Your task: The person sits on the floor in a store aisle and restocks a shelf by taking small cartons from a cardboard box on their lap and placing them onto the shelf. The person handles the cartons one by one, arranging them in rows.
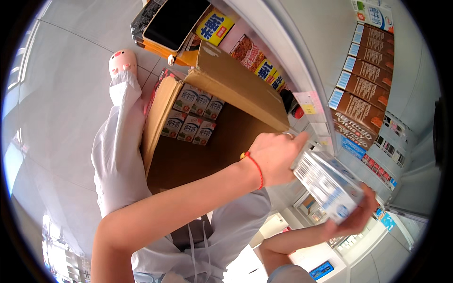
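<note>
Between my two hands is a white and blue drink carton pack (324, 184), tilted and blurred; whether it is one carton or several together I cannot tell. My left hand (276, 159), with a red cord bracelet at the wrist, grips its upper left end. At the lower right end, my right hand (357, 212) wraps around the bottom and side. Below and left of the pack stands an open cardboard box (244, 85) between my legs. Inside it, several white milk cartons (191, 115) are stacked in rows against the far left corner; the arm hides part of the box.
On the right, a shelf with a metal edge (308, 53) bears a row of brown cartons (368, 81) and a white milk carton (375, 16). A smartphone (175, 23) lies on packages above the box. Bagged snacks (247, 53) line the shelf's base. My pink slipper (122, 62) rests on grey tiles.
</note>
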A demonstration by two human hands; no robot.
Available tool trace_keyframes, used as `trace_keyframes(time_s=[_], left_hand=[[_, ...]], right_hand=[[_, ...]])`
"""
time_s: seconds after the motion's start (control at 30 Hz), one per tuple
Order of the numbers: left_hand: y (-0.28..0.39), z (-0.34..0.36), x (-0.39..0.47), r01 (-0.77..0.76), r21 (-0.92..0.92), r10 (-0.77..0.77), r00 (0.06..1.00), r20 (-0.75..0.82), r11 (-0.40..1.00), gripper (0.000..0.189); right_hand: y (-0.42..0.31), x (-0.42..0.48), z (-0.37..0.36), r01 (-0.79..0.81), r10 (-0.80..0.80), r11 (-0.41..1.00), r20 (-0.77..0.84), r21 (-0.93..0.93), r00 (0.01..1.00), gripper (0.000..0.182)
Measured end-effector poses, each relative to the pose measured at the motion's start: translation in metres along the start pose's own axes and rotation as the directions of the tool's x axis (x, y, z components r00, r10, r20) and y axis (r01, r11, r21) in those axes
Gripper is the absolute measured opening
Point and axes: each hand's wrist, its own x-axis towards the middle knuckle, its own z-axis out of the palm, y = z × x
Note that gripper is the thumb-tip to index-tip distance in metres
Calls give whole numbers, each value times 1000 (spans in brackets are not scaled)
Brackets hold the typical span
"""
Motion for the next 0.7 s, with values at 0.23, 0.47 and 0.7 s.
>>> trace_keyframes(time_s=[0.23,0.47,0.7], left_hand=[[-14,8,-2,124,150,-133,990,54,981,9],[-24,14,-5,-80,550,-69,967,244,831,14],[-20,14,-3,-72,582,-88,966,242,810,14]], right_hand=[[62,138,-25,40,81,919,-287,392,954,73],[51,289,100,-78,78,996,-7,31,997,68],[91,345,117,-95,52,883,-104,-460,993,79]])
